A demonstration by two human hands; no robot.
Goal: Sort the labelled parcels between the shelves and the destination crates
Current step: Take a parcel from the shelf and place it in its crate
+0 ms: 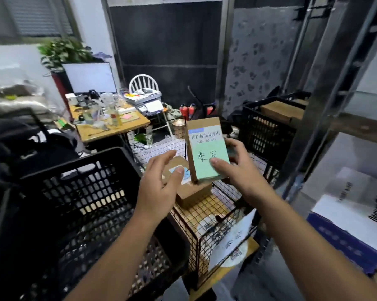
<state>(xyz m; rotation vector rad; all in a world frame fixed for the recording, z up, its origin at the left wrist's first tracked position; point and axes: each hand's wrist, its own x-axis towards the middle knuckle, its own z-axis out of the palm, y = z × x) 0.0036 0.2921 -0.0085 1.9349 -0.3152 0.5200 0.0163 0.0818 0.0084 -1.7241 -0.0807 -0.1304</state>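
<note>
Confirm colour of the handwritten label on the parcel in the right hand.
Pale green label on the parcel; head view.

Two bare hands: left hand (159, 181), right hand (235, 168). Three brown cardboard parcels: green-labelled parcel (207, 135), blue-labelled parcel (191, 192), plain brown parcel (281, 110). Two black plastic lattice crates: near crate (85, 192), far crate (265, 131). One black wire-mesh basket (226, 192). Three red fire extinguishers (191, 110). One white spindle-back chair (143, 83). One flat white-screened monitor (89, 77). One white desktop printer (148, 101). One leafy green potted plant (63, 51). One wooden desk (109, 129). One white-and-blue printed carton (346, 213).
</note>
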